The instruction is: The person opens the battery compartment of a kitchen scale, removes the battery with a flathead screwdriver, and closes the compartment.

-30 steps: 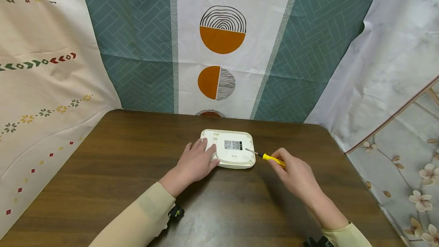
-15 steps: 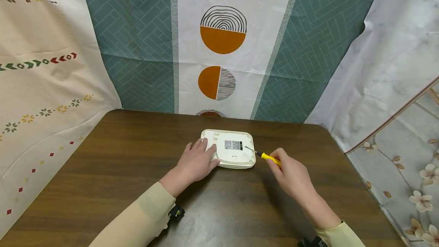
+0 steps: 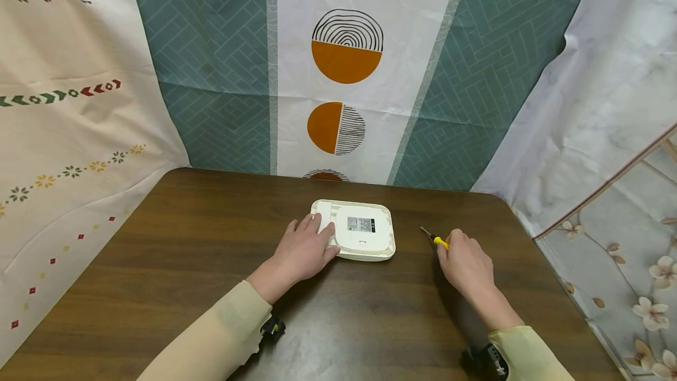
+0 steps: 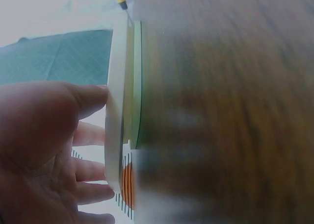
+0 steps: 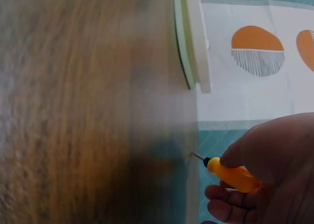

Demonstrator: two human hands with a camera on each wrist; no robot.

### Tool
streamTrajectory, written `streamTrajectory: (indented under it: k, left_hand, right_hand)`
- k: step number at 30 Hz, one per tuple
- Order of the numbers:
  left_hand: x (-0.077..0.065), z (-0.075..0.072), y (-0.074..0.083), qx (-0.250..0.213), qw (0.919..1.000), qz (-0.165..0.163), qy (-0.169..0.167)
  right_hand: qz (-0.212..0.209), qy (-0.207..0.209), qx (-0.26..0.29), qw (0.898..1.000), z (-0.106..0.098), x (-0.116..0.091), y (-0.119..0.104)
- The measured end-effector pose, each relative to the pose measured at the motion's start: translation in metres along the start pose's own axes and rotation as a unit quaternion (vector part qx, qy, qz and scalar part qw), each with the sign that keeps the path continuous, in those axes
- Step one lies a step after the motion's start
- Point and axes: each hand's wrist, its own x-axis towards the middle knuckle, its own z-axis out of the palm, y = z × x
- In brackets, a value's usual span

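Observation:
A white, flat plastic device (image 3: 365, 247) with rounded corners lies on the table, a printed label on its raised middle panel. My left hand (image 3: 304, 248) rests on the device's left end, fingers spread and fairly straight; in the left wrist view the thumb and fingertips lie along the device's edge (image 4: 116, 106). To the right of the device, my right hand (image 3: 468, 263) grips a yellow-handled screwdriver (image 3: 440, 242). Its thin metal shaft points up and left, apart from the device. The right wrist view shows the thumb against the yellow handle (image 5: 234, 178), with the other fingers curled below.
The brown wooden table (image 3: 370, 316) has its far edge close behind the device. A patterned green and white cloth (image 3: 222, 99) hangs behind it. Other cloths hang at the left (image 3: 74, 134) and the right (image 3: 608, 169).
My right hand has drawn the screwdriver away to the right, so its tip has gone from over the device to over the table. My left hand and the device have stayed in place.

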Motion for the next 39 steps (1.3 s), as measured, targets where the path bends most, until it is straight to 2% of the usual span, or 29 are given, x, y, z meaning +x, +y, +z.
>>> streamTrajectory:
  k: [15,19,22,27,31,35,39]
  left_hand:
    - [0.001,0.001,0.000,0.009,1.0000,0.001,0.002]
    - [0.001,0.001,0.000,0.013,0.9999,0.001,0.001]
    - [0.001,0.001,0.000,0.011,0.9999,0.000,0.001]
    - [0.000,0.000,-0.001,0.008,1.0000,0.001,0.000]
    - [0.000,0.000,-0.001,0.009,1.0000,0.001,0.000]
    - [0.001,0.001,-0.001,0.008,1.0000,0.000,0.000]
    - [0.001,0.000,-0.001,0.004,1.0000,0.000,-0.002]
  right_hand:
    - [0.004,-0.080,-0.049,0.996,0.008,0.005,0.004]
    - [0.000,-0.081,-0.058,0.995,0.007,0.005,0.003]
    - [-0.010,-0.062,-0.062,0.996,0.006,0.004,0.001]
    - [-0.048,-0.011,-0.066,0.997,0.005,0.004,-0.005]
    - [-0.096,0.022,-0.053,0.994,0.005,0.008,-0.014]
    - [-0.151,0.030,-0.032,0.988,0.007,0.013,-0.024]
    - [-0.192,0.019,-0.014,0.981,0.012,0.018,-0.032]
